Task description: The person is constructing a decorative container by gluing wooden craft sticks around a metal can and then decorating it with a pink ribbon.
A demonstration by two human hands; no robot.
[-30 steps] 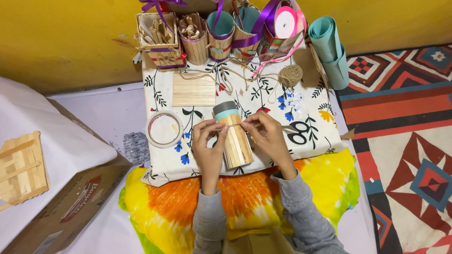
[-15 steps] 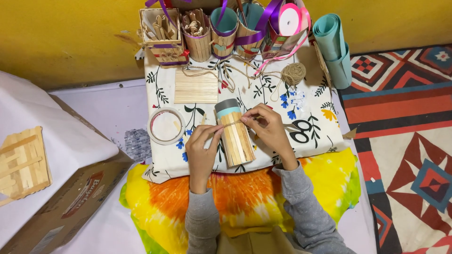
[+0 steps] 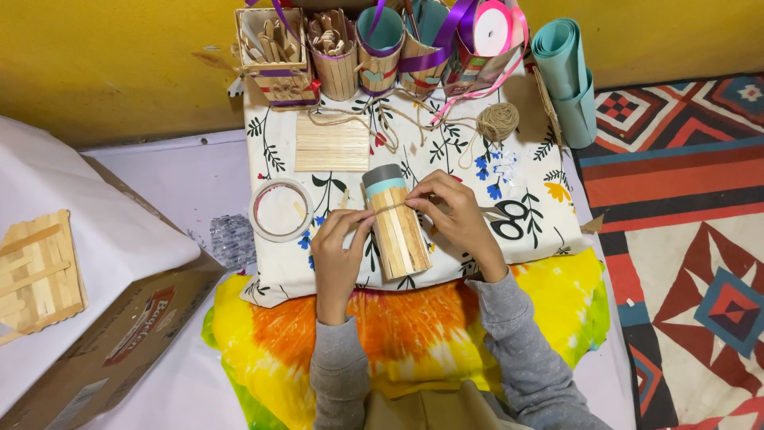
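A cylinder clad in wooden craft sticks [image 3: 396,231], with a teal and grey top end, lies on the floral cloth [image 3: 525,159]. My left hand [image 3: 338,259] presses against its left side. My right hand [image 3: 458,219] rests on its right side, fingers pinching a thin jute string [image 3: 387,208] that runs across the sticks near the top. Both sleeves are grey.
A tape roll [image 3: 280,209] and a flat panel of sticks [image 3: 332,142] lie left of the cylinder. Black scissors [image 3: 509,220] and a jute ball [image 3: 497,121] lie right. Stick-covered holders [image 3: 342,56], ribbons and rolled teal sheets [image 3: 567,76] stand behind. A cardboard box [image 3: 119,334] sits at left.
Both hands have shifted slightly on the cylinder; the string now lies drawn across its upper part. The cylinder stays in the same place.
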